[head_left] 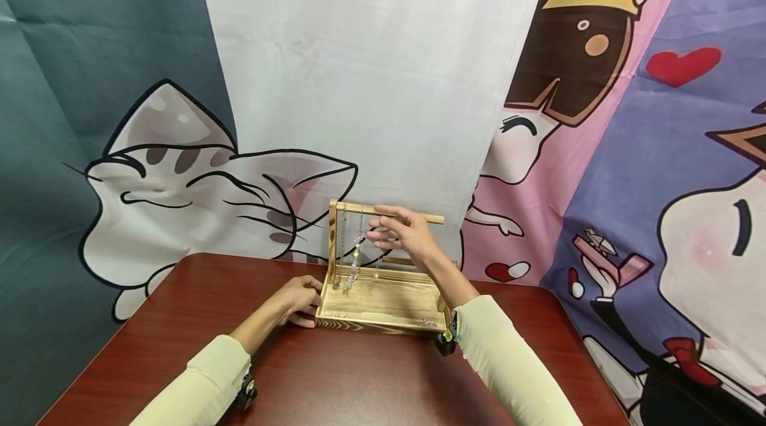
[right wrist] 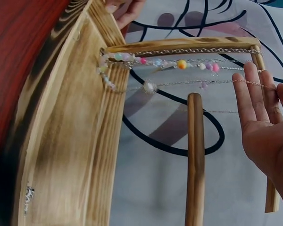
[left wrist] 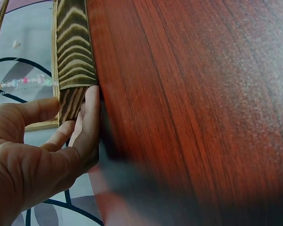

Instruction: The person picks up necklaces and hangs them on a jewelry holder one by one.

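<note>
A wooden jewelry stand [head_left: 383, 300] has a shallow tray base, a left post and an upper bar. My left hand [head_left: 301, 300] grips the tray's left end; in the left wrist view, its thumb is on one side and its fingers [left wrist: 90, 113] on the other. Up at the bar, my right hand [head_left: 402, 233] pinches a thin chain necklace [right wrist: 217, 82] between thumb and index finger, the other fingers extended. A pale round pendant [right wrist: 150, 87] hangs from that chain. Left of it hang a pastel bead necklace [head_left: 356, 256] and a plain chain [head_left: 344, 233].
A lower wooden bar [right wrist: 195, 155] sticks out below the upper one. Small silvery jewelry [head_left: 428, 323] lies at the tray's front right. The stand rests on a reddish-brown table [head_left: 335, 373], with a printed cartoon curtain [head_left: 371, 80] close behind.
</note>
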`<state>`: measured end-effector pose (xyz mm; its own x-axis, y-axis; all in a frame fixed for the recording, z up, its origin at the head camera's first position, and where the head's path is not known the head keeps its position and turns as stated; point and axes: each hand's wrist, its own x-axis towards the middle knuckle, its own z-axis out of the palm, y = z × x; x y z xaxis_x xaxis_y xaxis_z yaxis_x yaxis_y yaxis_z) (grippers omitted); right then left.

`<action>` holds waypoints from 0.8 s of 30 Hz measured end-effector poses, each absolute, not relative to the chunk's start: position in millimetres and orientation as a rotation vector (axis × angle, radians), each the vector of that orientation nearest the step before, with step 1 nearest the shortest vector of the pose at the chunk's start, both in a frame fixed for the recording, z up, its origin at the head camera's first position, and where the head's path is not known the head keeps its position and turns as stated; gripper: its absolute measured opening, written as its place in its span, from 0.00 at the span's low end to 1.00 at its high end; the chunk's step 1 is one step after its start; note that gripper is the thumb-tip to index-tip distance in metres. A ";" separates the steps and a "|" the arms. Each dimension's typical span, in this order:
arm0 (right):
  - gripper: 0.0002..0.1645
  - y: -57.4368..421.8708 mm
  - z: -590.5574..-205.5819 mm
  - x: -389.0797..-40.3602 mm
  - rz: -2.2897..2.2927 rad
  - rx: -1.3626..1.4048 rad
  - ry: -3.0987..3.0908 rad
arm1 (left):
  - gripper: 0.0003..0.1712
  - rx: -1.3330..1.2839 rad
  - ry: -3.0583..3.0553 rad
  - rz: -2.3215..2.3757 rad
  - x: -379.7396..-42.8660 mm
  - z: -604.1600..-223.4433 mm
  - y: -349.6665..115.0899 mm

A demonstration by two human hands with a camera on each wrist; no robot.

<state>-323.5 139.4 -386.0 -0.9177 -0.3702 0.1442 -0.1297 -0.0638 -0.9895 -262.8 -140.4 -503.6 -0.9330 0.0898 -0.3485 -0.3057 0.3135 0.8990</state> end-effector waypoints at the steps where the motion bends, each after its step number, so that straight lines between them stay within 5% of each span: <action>1: 0.25 138.3 -387.4 -323.2 -2.095 -0.548 2.026 | 0.25 -0.194 2.251 1.653 -262.7 -503.7 -140.4; 24: 0.27 132.7 -404.1 -321.8 -1.994 -0.526 2.162 | 0.26 -0.203 2.232 1.660 -264.6 -503.8 -141.4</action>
<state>-321.8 132.7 -404.1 -0.9265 -0.3558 0.1230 -0.1512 0.0525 -0.9871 -264.6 -141.4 -503.8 -0.9284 0.0924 -0.3599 -0.3181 0.3029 0.8984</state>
